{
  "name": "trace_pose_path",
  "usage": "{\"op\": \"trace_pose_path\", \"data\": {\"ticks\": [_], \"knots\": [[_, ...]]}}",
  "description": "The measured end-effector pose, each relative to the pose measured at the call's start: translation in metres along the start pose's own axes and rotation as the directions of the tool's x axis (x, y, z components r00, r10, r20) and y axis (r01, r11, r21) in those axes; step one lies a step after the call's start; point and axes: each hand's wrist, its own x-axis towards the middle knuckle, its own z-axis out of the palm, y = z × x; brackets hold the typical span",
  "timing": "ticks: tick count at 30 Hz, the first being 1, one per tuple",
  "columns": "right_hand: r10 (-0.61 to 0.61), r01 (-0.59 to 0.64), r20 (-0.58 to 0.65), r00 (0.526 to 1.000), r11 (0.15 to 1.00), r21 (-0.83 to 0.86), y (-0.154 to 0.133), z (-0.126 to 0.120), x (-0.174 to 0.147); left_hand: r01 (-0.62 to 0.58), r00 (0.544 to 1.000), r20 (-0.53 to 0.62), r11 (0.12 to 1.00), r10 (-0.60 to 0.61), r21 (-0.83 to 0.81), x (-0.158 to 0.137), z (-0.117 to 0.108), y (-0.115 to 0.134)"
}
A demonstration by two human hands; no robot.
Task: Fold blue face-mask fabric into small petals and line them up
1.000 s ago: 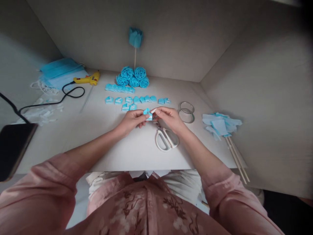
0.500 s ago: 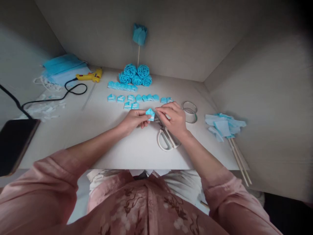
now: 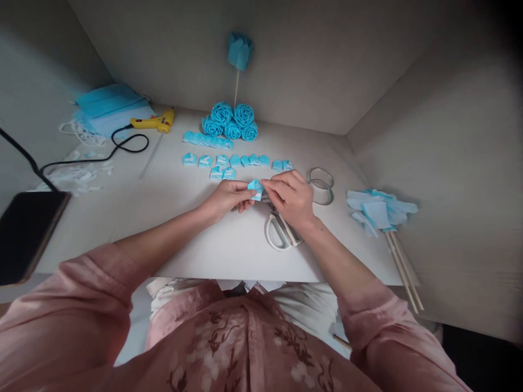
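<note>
My left hand (image 3: 232, 198) pinches a small folded piece of blue mask fabric (image 3: 255, 188), pointed at the top with a white strip low on its front. Close against the piece's right edge, my right hand (image 3: 292, 197) has thumb and forefinger pressed together; what lies between them is too small to make out. White-handled scissors (image 3: 278, 233) lie beneath my right hand, their blades partly hidden. Beyond my hands, several similar folded pieces (image 3: 236, 160) form a loose row, some bearing white strips. Two tape rolls (image 3: 322, 197) rest right of my right hand.
Several blue fabric roses (image 3: 232, 129) are stacked at the back, near a blue flower on a stick (image 3: 240, 51). Left are face masks (image 3: 112, 106), a yellow glue gun (image 3: 151, 122), white scraps (image 3: 87, 177) and a phone (image 3: 30, 234). Fabric-topped sticks (image 3: 402, 267) overhang the right front edge.
The view has shifted slightly. My right fingertips are a little closer to the folded piece, which my left hand still holds in nearly the same place.
</note>
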Motion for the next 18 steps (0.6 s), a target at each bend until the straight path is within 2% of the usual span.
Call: {"op": "trace_pose_path", "data": {"ticks": [11,18], "knots": [[0.023,-0.026,0.084,0.996,0.999,0.032,-0.0005,0.0020,-0.0009,-0.080,0.997,0.006,0.997,0.080,-0.019,0.0036,-0.0035,-0.0073],[-0.022,-0.008,0.167,0.986,0.984,0.175,-0.0013,-0.0023,0.0019,-0.050,0.999,-0.006,0.983,0.050,-0.176,0.0061,-0.0054,-0.0074]]}}
